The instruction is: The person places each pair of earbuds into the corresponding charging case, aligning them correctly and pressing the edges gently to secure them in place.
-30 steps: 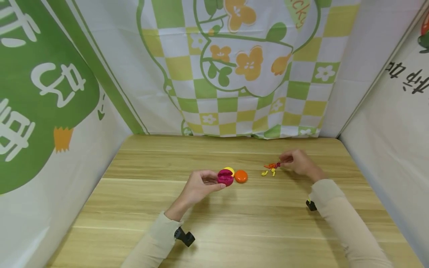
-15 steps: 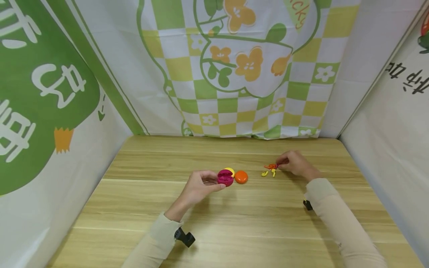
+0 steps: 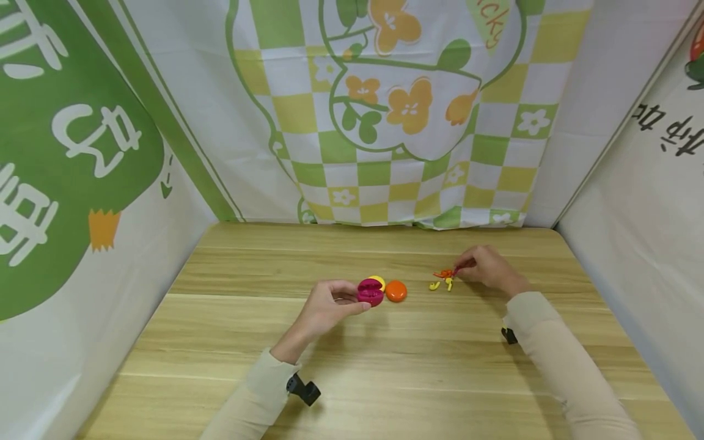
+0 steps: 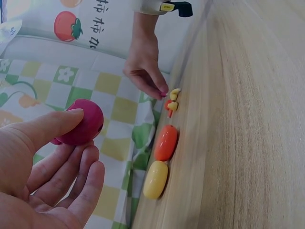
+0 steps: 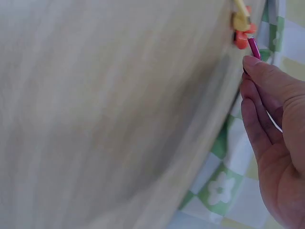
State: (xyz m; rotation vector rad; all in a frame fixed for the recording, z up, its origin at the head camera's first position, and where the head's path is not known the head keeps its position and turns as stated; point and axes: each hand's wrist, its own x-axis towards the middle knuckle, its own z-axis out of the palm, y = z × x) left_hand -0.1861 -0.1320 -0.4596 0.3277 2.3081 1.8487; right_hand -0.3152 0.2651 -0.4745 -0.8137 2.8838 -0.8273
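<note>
My left hand holds a magenta earbud case, thumb on one side and fingers on the other, its lid raised. In the left wrist view the same case shows from its rounded outside. My right hand pinches a magenta earbud between thumb and fingertips, stem pointing out. Right by those fingertips, orange earbuds and yellow earbuds lie in a small cluster on the table.
A closed orange case rests on the wooden table just right of the magenta one. Beside it lies a yellow case, partly hidden in the head view. A patterned cloth hangs at the table's back edge.
My right hand has shifted slightly left, close to the earbud cluster, and its fingertips are now on the magenta earbud. The left hand and its case stay in place.
</note>
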